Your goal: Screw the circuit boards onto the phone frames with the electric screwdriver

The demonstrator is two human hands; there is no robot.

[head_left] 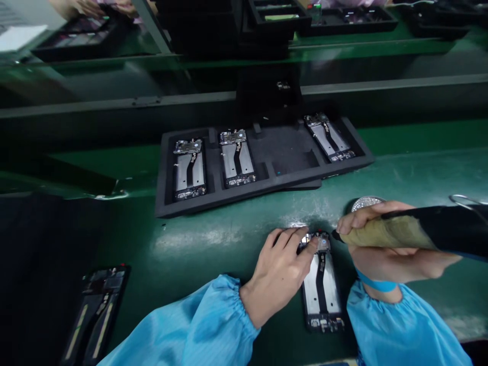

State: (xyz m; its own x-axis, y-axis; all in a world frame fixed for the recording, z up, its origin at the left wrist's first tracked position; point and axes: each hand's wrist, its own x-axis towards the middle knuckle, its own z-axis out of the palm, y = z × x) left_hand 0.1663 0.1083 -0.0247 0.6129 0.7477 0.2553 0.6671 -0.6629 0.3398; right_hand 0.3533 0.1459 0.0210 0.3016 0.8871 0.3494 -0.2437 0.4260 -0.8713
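On the green desk (229,239), an opened phone (322,284) lies at about five o'clock, face down with its insides showing. The left hand (280,269) rests flat, fingers loosely spread, fingertips pressing the phone's upper left corner. The right hand (385,244), at three o'clock, is wrapped around an electric screwdriver (419,231) whose tip meets the phone's top edge. At twelve o'clock, a black foam tray (263,178) carries three more phones.
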